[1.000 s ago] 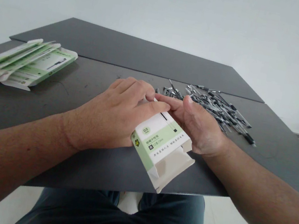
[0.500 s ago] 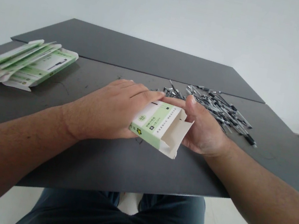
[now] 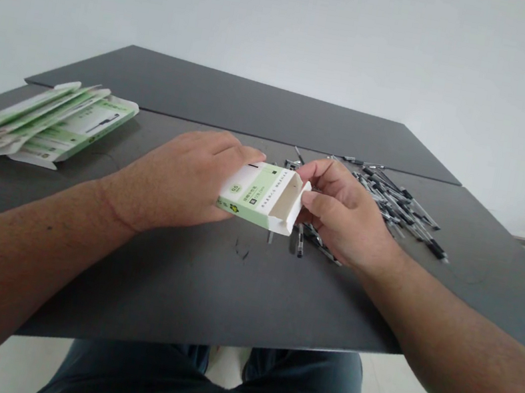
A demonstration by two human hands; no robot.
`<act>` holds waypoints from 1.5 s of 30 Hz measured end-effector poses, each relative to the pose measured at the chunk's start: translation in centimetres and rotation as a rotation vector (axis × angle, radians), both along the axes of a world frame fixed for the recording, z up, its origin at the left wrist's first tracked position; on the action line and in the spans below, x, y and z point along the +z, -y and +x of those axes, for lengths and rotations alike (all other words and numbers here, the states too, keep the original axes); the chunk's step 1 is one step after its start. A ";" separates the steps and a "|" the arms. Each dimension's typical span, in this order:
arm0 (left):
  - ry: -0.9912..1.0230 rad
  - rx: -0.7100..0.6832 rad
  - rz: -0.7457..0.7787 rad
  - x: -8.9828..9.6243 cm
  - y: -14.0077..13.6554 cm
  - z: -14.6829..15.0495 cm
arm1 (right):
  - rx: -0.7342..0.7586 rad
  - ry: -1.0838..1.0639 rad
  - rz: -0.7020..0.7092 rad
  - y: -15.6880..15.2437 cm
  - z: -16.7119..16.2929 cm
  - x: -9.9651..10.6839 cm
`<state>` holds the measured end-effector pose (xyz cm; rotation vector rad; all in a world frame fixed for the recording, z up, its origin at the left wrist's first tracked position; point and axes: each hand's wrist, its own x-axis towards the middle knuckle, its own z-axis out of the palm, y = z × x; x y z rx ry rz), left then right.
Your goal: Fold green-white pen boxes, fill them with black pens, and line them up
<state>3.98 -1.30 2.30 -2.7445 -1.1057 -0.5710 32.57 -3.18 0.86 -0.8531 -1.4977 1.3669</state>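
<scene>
A small white and green pen box (image 3: pixel 252 195) is held above the dark table, its near-right end open. My left hand (image 3: pixel 190 173) is closed around the box's left part, thumb side over the top. At the open end, my right hand (image 3: pixel 342 207) pinches the box's end flap between thumb and fingers. Black and clear pens (image 3: pixel 405 211) lie in a loose heap behind and to the right of my right hand. Some pens (image 3: pixel 302 241) also show beneath that hand and the box.
Several flattened or partly folded green and white boxes (image 3: pixel 87 125) lie stacked at the left of the table (image 3: pixel 182 304). The table's front edge runs just above my lap. A seam crosses the table toward the back, with a white wall behind.
My right hand has gone from fingers stretched along the box's far side to pinching its end flap. The box has moved slightly left and up in view.
</scene>
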 end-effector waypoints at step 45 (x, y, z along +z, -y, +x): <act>-0.124 -0.016 0.037 0.4 1.0 0.7 | -0.182 0.581 0.281 -0.1 -0.1 1.3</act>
